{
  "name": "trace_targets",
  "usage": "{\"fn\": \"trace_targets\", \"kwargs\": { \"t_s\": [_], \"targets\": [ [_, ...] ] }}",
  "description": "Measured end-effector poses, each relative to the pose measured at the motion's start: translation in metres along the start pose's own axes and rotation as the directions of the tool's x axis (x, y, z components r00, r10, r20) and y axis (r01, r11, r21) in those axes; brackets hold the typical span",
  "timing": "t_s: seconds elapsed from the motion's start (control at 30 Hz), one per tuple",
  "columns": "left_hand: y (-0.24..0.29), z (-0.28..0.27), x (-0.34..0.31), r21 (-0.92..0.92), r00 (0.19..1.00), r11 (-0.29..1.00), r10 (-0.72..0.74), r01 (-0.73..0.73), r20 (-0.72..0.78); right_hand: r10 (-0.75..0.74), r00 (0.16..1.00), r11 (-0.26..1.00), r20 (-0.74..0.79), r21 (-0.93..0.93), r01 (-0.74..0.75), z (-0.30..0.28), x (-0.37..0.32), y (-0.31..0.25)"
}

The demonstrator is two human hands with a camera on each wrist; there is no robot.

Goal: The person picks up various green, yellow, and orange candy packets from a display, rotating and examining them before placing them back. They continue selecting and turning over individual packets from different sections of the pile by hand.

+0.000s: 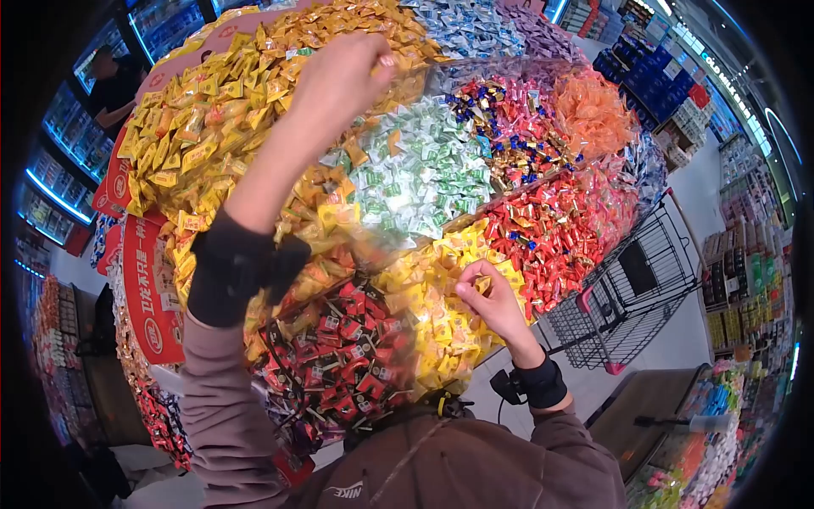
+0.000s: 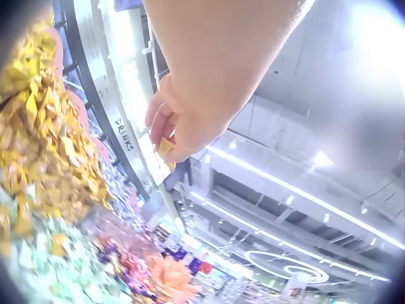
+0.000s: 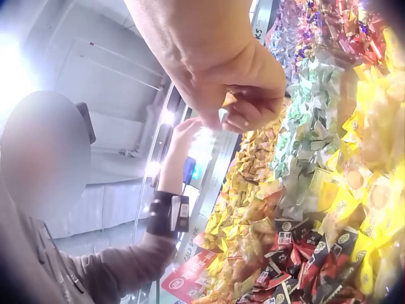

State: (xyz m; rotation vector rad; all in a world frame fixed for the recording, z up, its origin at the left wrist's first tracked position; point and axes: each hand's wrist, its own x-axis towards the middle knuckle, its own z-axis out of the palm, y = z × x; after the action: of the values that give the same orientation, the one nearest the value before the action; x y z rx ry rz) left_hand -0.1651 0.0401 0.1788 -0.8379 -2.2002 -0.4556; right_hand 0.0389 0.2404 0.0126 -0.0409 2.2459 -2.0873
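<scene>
My left hand (image 1: 343,75) is raised over the heap of yellow-orange snack packets (image 1: 203,127) at the back left. In the left wrist view, its thumb and fingers pinch a small yellow wrapped packet (image 2: 166,147); the head view hides that packet behind the hand. Lower and to the right, my right hand (image 1: 493,299) hovers above yellow-wrapped candies (image 1: 449,331). Its fingers curl loosely and the thumb lies near the index finger, with nothing visible between them. Green-and-white wrapped candies (image 1: 424,170) lie between the two hands.
Dividers split the display into sections: red-and-black packets (image 1: 339,348) near my body, red candies (image 1: 551,229) and orange packets (image 1: 593,114) to the right. A shopping cart (image 1: 627,280) stands at right. Shelves (image 1: 750,297) line that side, and another person (image 1: 114,85) stands at far left.
</scene>
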Motion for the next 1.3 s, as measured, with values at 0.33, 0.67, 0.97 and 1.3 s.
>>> {"fn": "trace_targets", "kwargs": {
  "t_s": [0.33, 0.67, 0.97, 1.3],
  "targets": [
    [-0.149, 0.071, 0.049, 0.155, 0.98, 0.979, -0.149, 0.128, 0.132, 0.112, 0.994, 0.974, -0.014, 0.202, -0.106, -0.017, 0.009, 0.011],
    [-0.145, 0.124, 0.059, 0.497, 0.993, 0.867, -0.078, 0.025, 0.086, 0.134, 0.991, 0.966, 0.029, 0.219, -0.137, -0.02, 0.016, 0.015],
    [-0.157, 0.125, 0.064, 0.52, 1.0, 0.854, 0.001, -0.004, 0.006, 0.144, 0.983, 0.982, -0.109, 0.141, -0.128, -0.022, 0.019, 0.018],
    [0.044, 0.026, -0.035, -0.438, 0.911, 0.808, 0.406, -0.393, -0.069, 0.05, 0.998, 0.948, -0.048, 0.317, -0.032, -0.012, 0.019, 0.012]
  ]
}}
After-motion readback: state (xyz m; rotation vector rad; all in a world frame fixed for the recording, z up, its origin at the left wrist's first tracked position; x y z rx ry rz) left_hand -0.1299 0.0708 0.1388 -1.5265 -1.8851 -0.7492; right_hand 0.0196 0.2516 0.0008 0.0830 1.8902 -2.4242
